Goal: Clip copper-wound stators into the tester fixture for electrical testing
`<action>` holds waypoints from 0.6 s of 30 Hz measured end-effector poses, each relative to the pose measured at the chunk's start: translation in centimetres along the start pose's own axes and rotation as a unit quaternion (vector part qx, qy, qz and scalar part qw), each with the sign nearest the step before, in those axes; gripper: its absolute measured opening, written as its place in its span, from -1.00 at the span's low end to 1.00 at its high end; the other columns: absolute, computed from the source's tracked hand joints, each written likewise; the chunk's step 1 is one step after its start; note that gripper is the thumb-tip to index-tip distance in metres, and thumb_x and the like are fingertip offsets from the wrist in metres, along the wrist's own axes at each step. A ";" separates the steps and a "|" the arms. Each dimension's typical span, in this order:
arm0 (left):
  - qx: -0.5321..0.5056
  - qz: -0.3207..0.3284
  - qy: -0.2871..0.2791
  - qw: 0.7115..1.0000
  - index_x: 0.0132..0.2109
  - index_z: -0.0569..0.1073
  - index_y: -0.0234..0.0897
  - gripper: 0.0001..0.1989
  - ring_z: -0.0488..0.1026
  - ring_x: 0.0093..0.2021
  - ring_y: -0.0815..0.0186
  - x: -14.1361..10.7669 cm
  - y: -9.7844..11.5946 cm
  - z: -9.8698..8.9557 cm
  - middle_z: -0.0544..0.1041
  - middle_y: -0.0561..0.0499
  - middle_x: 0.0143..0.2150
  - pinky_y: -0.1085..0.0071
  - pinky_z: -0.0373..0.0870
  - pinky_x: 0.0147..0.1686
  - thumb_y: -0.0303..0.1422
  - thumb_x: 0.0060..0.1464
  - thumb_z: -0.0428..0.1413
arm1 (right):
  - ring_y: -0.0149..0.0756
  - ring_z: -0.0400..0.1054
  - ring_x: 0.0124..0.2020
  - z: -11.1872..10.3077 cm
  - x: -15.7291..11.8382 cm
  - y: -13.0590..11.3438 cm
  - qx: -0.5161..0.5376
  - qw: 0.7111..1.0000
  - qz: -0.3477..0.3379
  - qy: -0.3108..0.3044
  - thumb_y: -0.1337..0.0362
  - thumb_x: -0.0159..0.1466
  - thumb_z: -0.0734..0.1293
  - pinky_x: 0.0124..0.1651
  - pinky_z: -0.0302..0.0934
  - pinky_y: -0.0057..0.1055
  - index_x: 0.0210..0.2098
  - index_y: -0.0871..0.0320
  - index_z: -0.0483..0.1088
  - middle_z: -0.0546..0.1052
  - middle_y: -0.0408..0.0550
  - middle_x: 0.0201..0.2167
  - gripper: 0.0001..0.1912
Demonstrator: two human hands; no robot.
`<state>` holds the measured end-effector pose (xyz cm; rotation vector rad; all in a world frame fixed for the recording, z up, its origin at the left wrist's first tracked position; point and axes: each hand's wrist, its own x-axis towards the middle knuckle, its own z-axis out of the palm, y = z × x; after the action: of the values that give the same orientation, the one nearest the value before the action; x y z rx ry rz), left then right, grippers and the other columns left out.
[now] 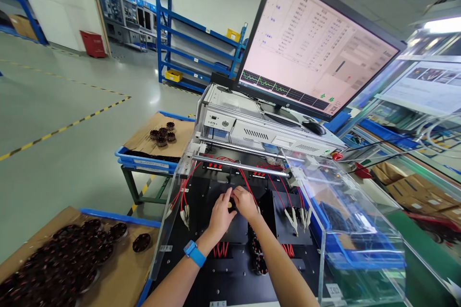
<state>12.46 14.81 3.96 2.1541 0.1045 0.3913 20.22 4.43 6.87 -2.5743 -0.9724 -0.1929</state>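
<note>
Both my hands meet over the middle of a black test fixture (230,273) inside a clear plastic guard. My left hand (220,216), with a blue wristband, and my right hand (245,203) pinch a small part (229,205) between their fingertips; what it is I cannot tell. Red wires with metal clips (185,215) hang at the left, and more clips (297,217) lie at the right. A wound motor stator (258,254) sits on the fixture under my right forearm.
A large monitor (309,43) stands on a grey instrument box (252,127) behind the fixture. Cardboard trays with several dark stators sit at the lower left (65,259) and on a cart (162,135). A blue bin (356,249) lies at the right.
</note>
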 end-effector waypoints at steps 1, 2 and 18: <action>-0.004 0.000 0.006 1.000 0.21 0.00 -0.16 -0.19 0.31 -0.04 0.21 0.0 0.0 -0.1 0.29 -0.05 -0.06 0.24 0.31 0.01 -0.59 -0.17 0.15 | -0.34 0.34 -0.36 0.1 0.2 0.0 0.025 1.000 -0.003 -0.008 0.44 0.22 0.16 -0.33 0.19 -0.46 -0.38 0.13 0.44 0.45 -0.05 -0.38 -0.77; -0.004 0.000 0.013 1.000 0.21 -0.02 -0.15 -0.18 0.31 -0.05 0.22 0.0 0.0 -0.1 0.27 -0.04 -0.06 0.25 0.32 -0.01 -0.59 -0.17 0.15 | -0.35 0.34 -0.36 0.0 0.3 0.0 0.052 0.999 -0.008 -0.014 0.44 0.21 0.17 -0.31 0.20 -0.46 -0.38 0.13 0.45 0.46 -0.06 -0.38 -0.77; 0.010 0.003 0.030 1.000 0.21 -0.03 -0.11 -0.16 0.33 -0.04 0.17 -0.1 -0.3 0.1 0.27 -0.03 -0.07 0.23 0.35 -0.03 -0.54 -0.18 0.17 | -0.44 0.27 -0.51 -2.5 1.8 -0.4 0.043 0.990 -0.086 -0.107 0.41 0.11 0.25 -0.45 0.04 -0.48 -0.61 0.11 0.45 0.47 -0.17 -0.55 -0.78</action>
<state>12.46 14.84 3.64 2.1628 0.1354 0.4598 21.35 4.83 9.78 -2.4674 -1.2537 0.0796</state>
